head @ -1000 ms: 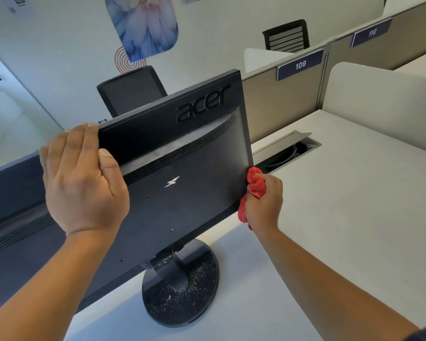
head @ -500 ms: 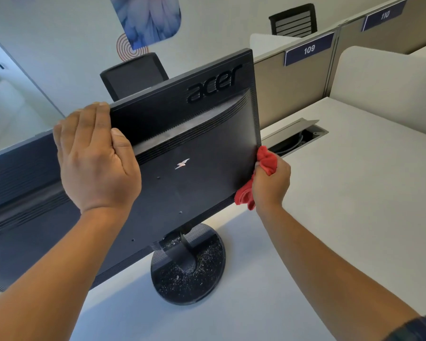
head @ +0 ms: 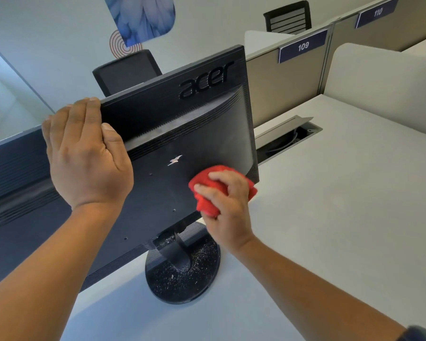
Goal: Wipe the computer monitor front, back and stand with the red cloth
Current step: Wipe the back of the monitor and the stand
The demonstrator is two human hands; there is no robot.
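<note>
Monitor point(head: 182, 124) stands back-to-camera at frame centre on the tabletop point(head: 342, 217), left hand point(head: 86, 156) flat against its top edge, right hand point(head: 228, 205) clutching the bunched red cloth point(head: 205, 195) on its lower back, where a hard push could rock it on the dusty stand point(head: 182, 274).

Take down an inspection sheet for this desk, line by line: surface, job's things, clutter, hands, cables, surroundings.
Surface: pale desk, bare where it shows; a hatch stands open at its back.
Job's things: monitor with its back to the camera; stand base speckled with dust; red cloth bunched against the back's lower right.
Clutter: nothing seen.
Hands: left hand lies flat on the monitor's back near the top edge; right hand grips the cloth.
Cables: one cable loops inside the hatch.
Surroundings: two black chairs, signs 109 and 110, blue poster.
</note>
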